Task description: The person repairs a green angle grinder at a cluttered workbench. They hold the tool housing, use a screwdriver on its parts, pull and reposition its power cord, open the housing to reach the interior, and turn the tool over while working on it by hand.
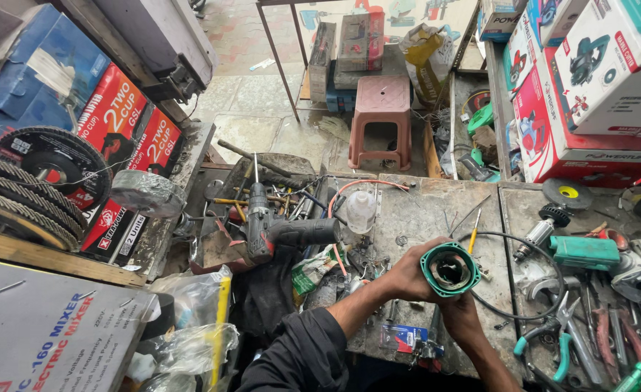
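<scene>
Black sleeve (298,356) nearest camera, rising toward green motor housing (449,269). Left hand (407,278) wraps housing's left side, fingers curled tight on it. Right hand (459,313) cups housing from below, fingers closed under rim. Housing held above grey workbench (436,210), open end facing up. Black cable (505,239) loops right of housing. Drill (280,231) lies left of housing. Pliers (552,341) lower right, near bench edge. Small bare patch behind housing; clutter elsewhere.
</scene>
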`<state>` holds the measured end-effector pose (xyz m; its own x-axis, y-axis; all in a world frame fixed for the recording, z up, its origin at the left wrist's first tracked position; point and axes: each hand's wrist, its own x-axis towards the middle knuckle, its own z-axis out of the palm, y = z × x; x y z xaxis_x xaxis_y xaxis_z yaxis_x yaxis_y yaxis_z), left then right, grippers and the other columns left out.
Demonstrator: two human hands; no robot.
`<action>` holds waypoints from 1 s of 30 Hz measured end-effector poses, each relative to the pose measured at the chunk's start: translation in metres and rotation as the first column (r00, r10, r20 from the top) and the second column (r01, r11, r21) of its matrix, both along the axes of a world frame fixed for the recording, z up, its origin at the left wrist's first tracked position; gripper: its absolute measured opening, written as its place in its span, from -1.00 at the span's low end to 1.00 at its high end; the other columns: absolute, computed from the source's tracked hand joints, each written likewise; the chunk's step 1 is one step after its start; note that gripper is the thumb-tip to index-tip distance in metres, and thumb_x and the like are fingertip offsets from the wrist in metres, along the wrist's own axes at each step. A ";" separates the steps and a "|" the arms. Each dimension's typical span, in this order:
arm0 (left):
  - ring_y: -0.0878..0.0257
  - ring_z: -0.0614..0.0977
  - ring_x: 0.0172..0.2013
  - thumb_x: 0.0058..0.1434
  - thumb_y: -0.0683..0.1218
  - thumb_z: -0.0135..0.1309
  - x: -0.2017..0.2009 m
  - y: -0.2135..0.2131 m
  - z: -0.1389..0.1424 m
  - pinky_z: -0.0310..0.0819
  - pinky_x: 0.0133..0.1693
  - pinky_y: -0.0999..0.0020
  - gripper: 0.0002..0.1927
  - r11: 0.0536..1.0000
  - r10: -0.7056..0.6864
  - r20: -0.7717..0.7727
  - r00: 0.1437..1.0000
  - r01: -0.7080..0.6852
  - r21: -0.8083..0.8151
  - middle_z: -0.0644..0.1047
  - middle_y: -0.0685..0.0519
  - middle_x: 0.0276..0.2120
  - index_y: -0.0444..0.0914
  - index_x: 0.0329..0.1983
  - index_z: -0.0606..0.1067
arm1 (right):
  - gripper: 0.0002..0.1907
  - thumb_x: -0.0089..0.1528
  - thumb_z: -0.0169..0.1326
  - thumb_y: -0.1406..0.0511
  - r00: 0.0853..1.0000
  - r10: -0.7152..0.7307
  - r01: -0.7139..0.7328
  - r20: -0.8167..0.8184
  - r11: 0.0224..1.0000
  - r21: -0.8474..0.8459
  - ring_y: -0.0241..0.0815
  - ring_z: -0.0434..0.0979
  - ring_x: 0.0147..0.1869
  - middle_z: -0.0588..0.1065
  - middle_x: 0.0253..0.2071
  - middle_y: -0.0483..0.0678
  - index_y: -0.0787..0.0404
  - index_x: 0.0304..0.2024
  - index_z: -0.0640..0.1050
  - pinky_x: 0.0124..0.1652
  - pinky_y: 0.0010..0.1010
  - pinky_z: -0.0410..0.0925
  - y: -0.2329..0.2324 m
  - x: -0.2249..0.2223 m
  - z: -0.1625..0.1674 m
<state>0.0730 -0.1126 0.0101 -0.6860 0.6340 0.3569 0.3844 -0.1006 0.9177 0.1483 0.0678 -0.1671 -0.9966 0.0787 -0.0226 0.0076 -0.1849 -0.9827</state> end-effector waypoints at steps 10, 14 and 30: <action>0.28 0.63 0.06 -0.03 0.02 0.46 0.004 -0.004 0.007 0.56 0.23 0.28 -0.28 1.000 -0.002 -0.017 1.000 0.002 0.028 0.57 0.02 0.01 -0.26 0.17 0.42 | -0.58 0.31 0.07 0.38 1.000 -0.013 0.013 -0.011 1.000 -0.028 -0.30 0.48 0.10 0.49 0.08 -0.08 0.27 0.21 0.38 0.03 -0.41 0.38 -0.006 0.003 0.000; 0.29 0.62 0.07 -0.03 -0.01 0.46 0.005 -0.005 0.007 0.54 0.19 0.32 -0.27 0.999 -0.002 0.061 0.998 -0.001 0.042 0.57 0.04 -0.01 -0.27 0.19 0.43 | -0.58 0.27 0.15 0.36 1.000 -0.022 0.022 0.018 1.000 -0.012 -0.28 0.49 0.06 0.53 0.04 -0.08 0.33 0.18 0.44 0.00 -0.39 0.40 -0.007 0.003 0.012; 0.31 0.60 0.10 -0.02 0.00 0.46 0.005 -0.002 0.004 0.53 0.20 0.32 -0.21 0.999 0.033 0.056 0.998 -0.035 0.034 0.56 0.03 0.03 -0.27 0.26 0.41 | -0.58 0.32 0.11 0.33 0.997 -0.074 0.077 0.026 0.982 -0.173 -0.32 0.50 0.07 0.54 0.06 -0.08 0.26 0.23 0.45 0.02 -0.41 0.38 -0.010 0.008 0.020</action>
<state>0.0777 -0.1151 0.0136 -0.7264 0.5979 0.3390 0.3365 -0.1208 0.9339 0.1559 0.0578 -0.1475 -0.9872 0.1467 -0.0622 0.0064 -0.3537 -0.9353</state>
